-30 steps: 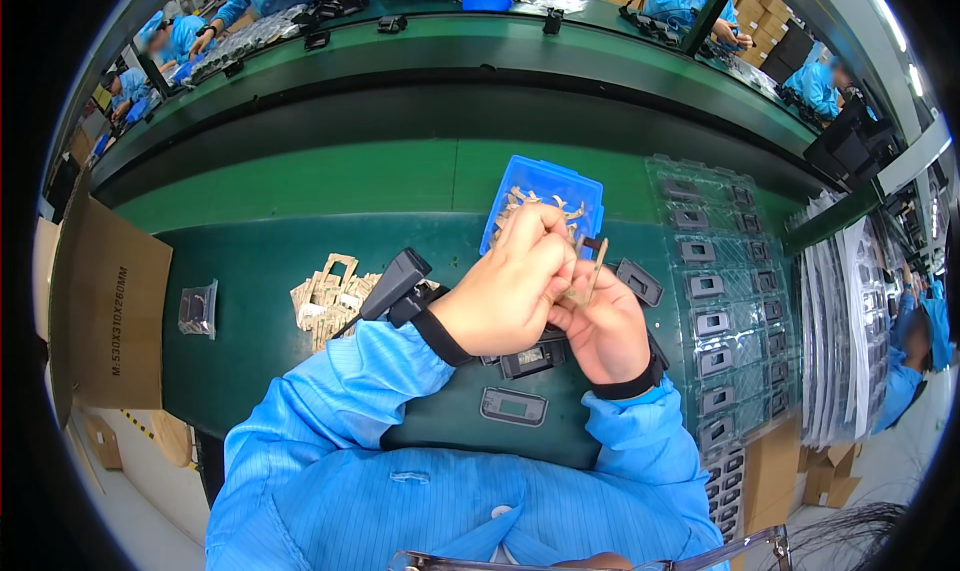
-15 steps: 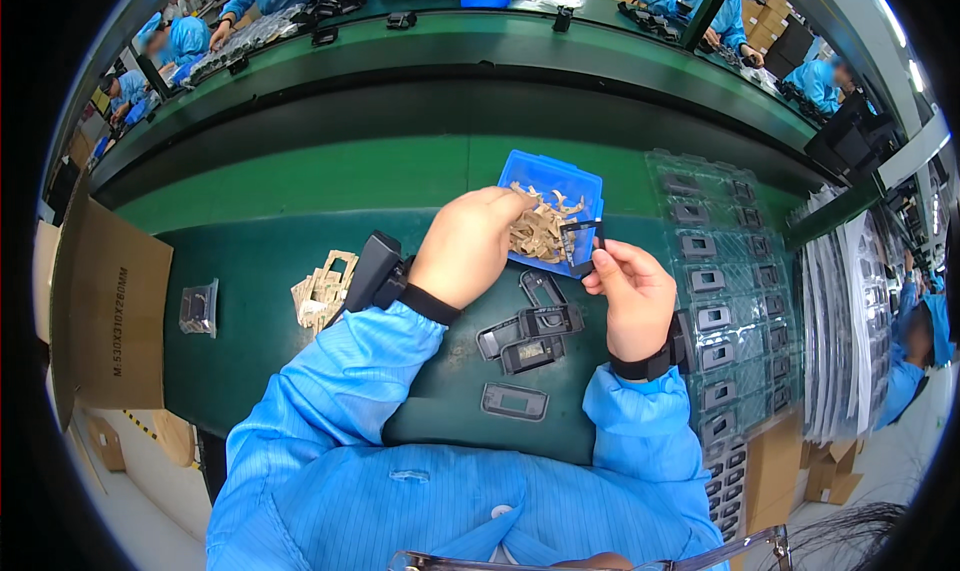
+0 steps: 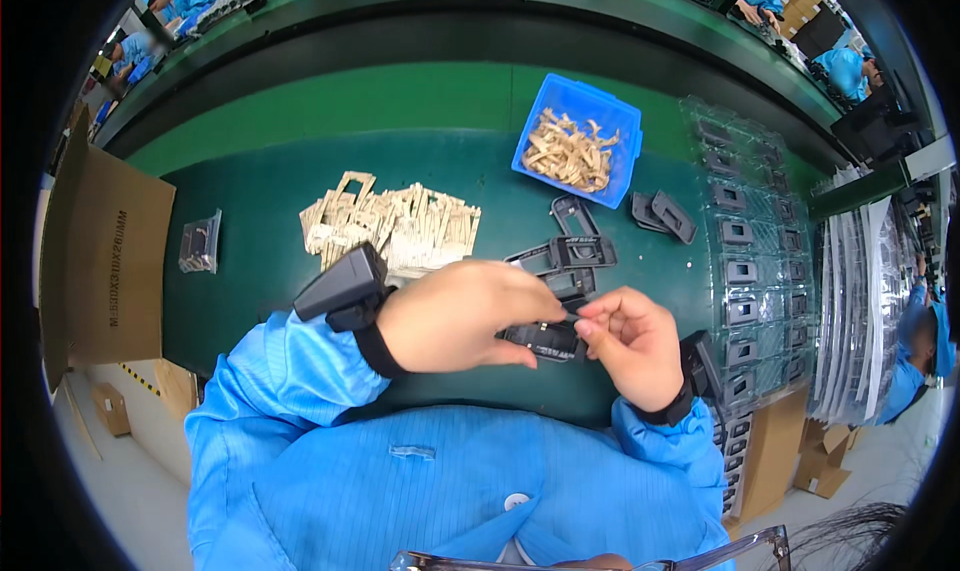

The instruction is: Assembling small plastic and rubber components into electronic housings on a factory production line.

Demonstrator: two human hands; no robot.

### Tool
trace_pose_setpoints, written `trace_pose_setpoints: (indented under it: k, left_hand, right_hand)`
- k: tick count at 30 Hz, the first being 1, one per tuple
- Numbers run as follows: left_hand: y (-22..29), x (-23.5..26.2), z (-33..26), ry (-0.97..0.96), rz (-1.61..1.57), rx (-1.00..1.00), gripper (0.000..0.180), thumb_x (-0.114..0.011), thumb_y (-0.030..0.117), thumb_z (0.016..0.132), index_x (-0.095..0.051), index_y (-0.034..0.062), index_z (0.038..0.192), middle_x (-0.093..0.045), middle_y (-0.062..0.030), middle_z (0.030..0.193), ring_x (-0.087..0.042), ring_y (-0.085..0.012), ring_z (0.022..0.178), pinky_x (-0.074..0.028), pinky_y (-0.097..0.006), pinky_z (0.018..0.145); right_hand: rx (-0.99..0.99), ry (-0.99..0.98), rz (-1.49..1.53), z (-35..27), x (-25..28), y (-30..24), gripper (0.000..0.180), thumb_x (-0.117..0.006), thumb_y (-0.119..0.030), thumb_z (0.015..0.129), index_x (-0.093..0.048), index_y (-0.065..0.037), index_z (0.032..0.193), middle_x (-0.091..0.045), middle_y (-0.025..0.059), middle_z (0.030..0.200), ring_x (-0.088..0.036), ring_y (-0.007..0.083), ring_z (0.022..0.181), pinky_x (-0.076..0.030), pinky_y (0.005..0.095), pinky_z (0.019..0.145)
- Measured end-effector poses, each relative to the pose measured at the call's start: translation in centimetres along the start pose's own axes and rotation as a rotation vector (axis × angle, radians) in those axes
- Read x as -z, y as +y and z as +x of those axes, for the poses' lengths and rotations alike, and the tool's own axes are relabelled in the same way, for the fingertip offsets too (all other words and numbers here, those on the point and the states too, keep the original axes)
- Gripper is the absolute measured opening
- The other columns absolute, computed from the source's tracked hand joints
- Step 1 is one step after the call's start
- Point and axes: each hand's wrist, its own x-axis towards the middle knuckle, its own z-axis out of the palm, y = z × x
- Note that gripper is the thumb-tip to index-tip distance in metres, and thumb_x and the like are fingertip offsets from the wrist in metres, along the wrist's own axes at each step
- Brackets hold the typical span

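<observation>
My left hand (image 3: 465, 316) and my right hand (image 3: 637, 349) meet over the front middle of the green table. Between them is a black plastic frame (image 3: 548, 339), partly covered by my fingers. My right thumb and forefinger pinch its right end, while the left hand's fingers and thumb close around the other side. Just beyond my hands lie several dark frames (image 3: 582, 252) in a loose heap. Farther back stands a blue bin (image 3: 630, 161) with crumpled tan strips (image 3: 572, 153) inside. Left of the heap, flat tan cut-out pieces (image 3: 395, 221) are spread in a pile.
An open cardboard box (image 3: 125, 261) stands at the left edge, near a small clear bag of parts (image 3: 201, 241). More dark frames (image 3: 663, 217) lie right of the bin. Clear trays (image 3: 745, 256) of grey frames line the right side, beside stacked trays (image 3: 850, 311). Co-workers sit beyond.
My left hand has left the blue bin and come back toward me. My right hand has also drawn nearer with the black frame. The view has tilted down, showing more of the tan pile.
</observation>
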Motion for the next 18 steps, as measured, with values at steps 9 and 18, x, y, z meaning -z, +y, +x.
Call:
trace_pose_setpoints:
  k: [9, 18]
  left_hand:
    - [0.1, -2.7, -3.3, 0.166, 0.004, 0.060, 0.042, -0.086, 0.020, 0.071, -0.072, 0.0074, 0.108, -0.073, -0.0061, 0.100, -0.070, -0.0267, 0.087, -0.057, -0.036, 0.073]
    - [-1.9, -4.0, -3.5, 0.158, 0.140, 0.030, 0.046, -0.084, 0.024, 0.070, -0.071, 0.0065, 0.110, -0.073, -0.0068, 0.105, -0.070, -0.0257, 0.093, -0.057, -0.036, 0.078]
  right_hand:
    - [0.199, 0.013, -0.474, -2.5, -2.1, 1.5, 0.055, -0.091, -0.005, 0.066, -0.066, -0.001, 0.115, -0.065, 0.0074, 0.095, -0.059, 0.0119, 0.073, -0.051, 0.0244, 0.064]
    - [0.388, 0.083, -0.752, -1.7, -1.6, 1.6, 0.041, -0.089, -0.007, 0.063, -0.070, -0.003, 0.099, -0.066, 0.0112, 0.097, -0.065, 0.0275, 0.085, -0.053, 0.0351, 0.073]
